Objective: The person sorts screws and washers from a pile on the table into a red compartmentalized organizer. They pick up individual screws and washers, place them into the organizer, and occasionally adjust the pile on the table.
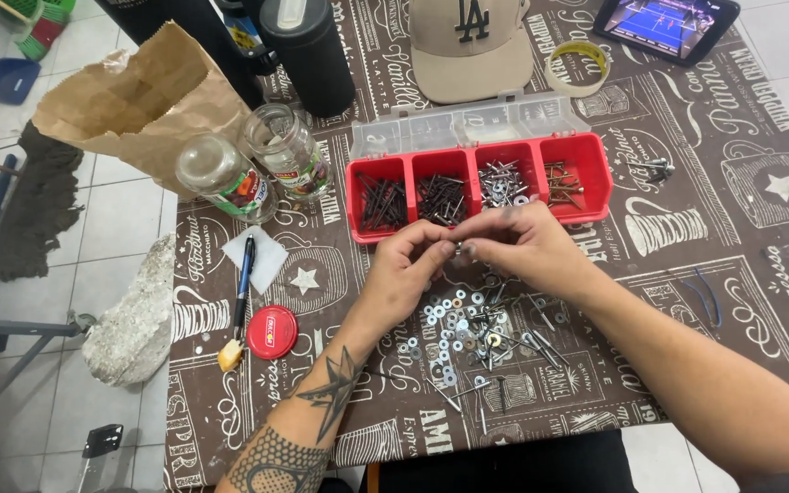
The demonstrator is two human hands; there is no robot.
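Note:
My left hand (410, 265) and my right hand (522, 239) meet at their fingertips just in front of a red organiser box (595, 160). Between the fingers is a small metal piece (459, 247), too small to tell whether it is a screw or a washer. The box has several compartments with dark screws, grey screws and brownish nails, and its clear lid (468, 123) stands open behind. Below my hands lies a loose pile of washers and screws (477, 333) on the brown printed tablecloth (732, 219).
Two empty glass jars (257, 164) lie at the left by a brown paper bag (134, 100). A red lid (271, 331), a pen (244, 274) and a white paper square are nearby. A beige cap (468, 46), tape roll (577, 66), tablet (664, 23) and dark bottle (308, 50) sit at the back.

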